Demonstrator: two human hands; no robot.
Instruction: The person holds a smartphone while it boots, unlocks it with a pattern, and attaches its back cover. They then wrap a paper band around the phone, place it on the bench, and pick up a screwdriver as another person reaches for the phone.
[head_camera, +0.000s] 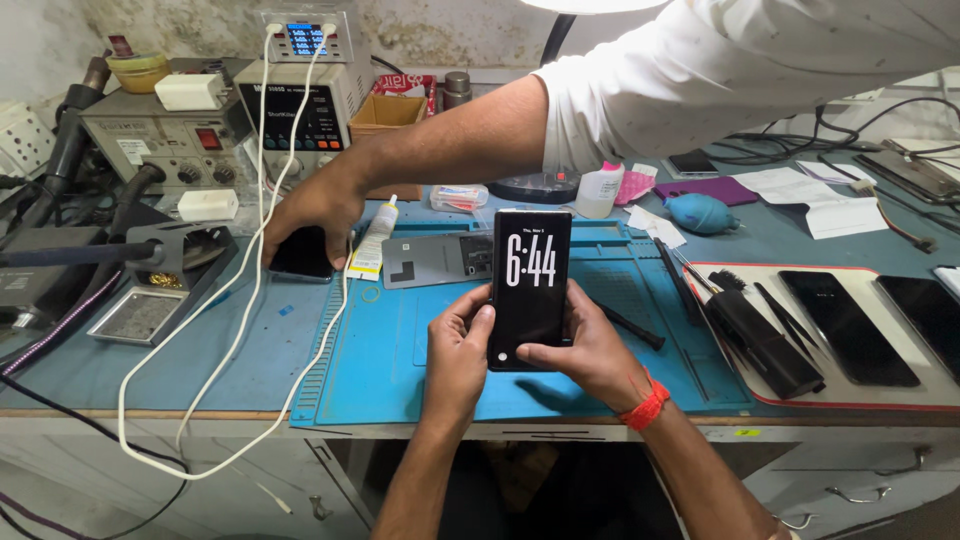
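We hold the lit phone upright above the blue mat, our left hand and right hand both closed around its lower edges. Another person's arm reaches close by; a bump could knock it onto the worktop.

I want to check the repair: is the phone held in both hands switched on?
On. The phone screen is lit and shows a clock.

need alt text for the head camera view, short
Two hands, left hand and right hand, hold a lit black phone upright over a blue work mat. Another person's hand reaches across to a second dark phone near bench equipment.
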